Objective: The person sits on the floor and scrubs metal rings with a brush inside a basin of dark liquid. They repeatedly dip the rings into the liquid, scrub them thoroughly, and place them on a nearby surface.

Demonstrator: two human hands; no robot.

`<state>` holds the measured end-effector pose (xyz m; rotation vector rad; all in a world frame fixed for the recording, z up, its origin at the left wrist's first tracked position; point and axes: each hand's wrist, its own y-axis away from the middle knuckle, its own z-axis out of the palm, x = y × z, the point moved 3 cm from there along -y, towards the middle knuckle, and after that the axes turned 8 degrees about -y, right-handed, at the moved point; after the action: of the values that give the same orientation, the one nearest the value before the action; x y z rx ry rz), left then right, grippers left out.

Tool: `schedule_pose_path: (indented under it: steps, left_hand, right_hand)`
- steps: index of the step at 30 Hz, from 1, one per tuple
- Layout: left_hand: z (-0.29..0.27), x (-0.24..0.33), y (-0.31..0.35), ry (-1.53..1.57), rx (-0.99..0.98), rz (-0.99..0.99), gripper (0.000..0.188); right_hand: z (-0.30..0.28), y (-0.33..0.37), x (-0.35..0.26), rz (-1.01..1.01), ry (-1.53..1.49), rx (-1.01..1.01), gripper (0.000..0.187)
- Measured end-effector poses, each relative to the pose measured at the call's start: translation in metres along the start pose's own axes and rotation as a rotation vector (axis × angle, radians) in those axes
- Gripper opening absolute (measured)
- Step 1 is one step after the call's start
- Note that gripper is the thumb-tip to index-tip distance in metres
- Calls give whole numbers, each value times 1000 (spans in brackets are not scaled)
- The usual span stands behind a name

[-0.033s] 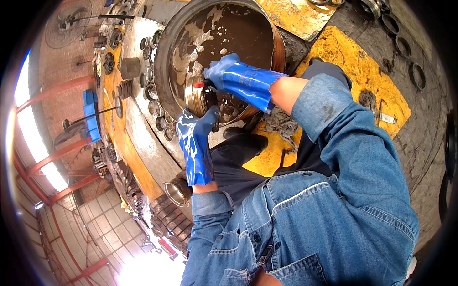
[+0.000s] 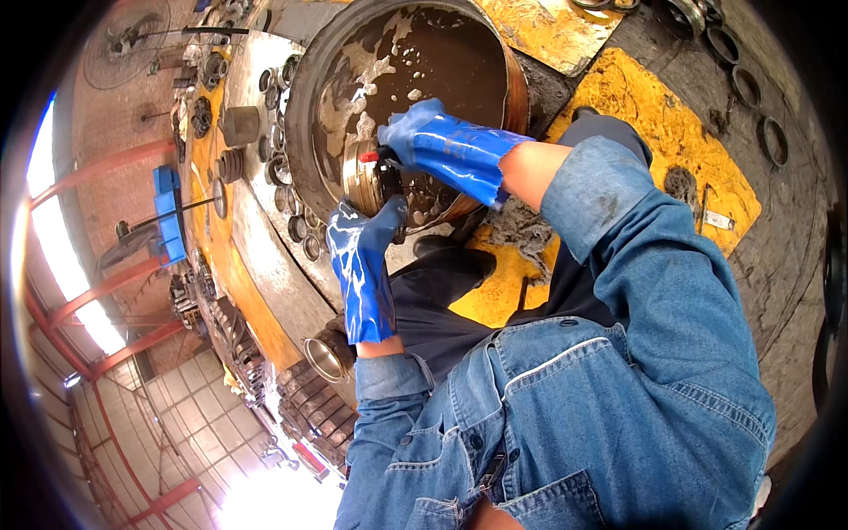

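Note:
At the near left side of a big round tub [image 2: 303, 106] of murky brown liquid with foam patches, a round ribbed metal part [image 2: 358, 184] is held on its side. My left hand [image 2: 365, 231], in a wet blue rubber glove, is closed round its lower edge with the thumb across it. My right hand [image 2: 412, 134], in a matching glove, is closed at the part's upper right. A small red-ended tool [image 2: 369, 157] sticks out from its fingers against the part; the rest of that tool is hidden, so its kind is unclear.
Several metal rings [image 2: 281, 170] lie left of the tub. Beside my left forearm stands a metal cylinder [image 2: 327, 356]. Yellow boards [image 2: 654, 124] cover floor to the right, with a grey rag [image 2: 521, 237] by my legs. Dark rings [image 2: 772, 141] lie far right.

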<state>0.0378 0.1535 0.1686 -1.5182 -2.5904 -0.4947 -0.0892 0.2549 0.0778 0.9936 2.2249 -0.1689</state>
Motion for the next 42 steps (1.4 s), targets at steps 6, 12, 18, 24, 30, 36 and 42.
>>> schedule_pose_path:
  steps: [6,12,18,24,30,36,42]
  left_hand:
    - [4,-6,-5,-32,10,13,50]
    - [-3,3,0,-131,26,8,53]
    - [-3,3,-2,-142,29,-26,52]
    - [4,-4,-5,-60,22,-19,52]
    - [10,-12,-18,-39,-56,-53,51]
    - [5,4,-9,-75,-45,-19,53]
    - [4,-12,-10,-94,-3,-48,55]
  right_hand:
    - [2,3,0,11,-24,49,36]
    - [1,-2,0,23,-36,6,35]
    - [6,-2,1,4,-45,96,31]
    - [5,0,4,21,-85,109,32]
    - [6,-1,2,19,-95,114,31]
    - [12,-5,11,17,-100,123,32]
    - [5,-5,-3,20,-90,78,33]
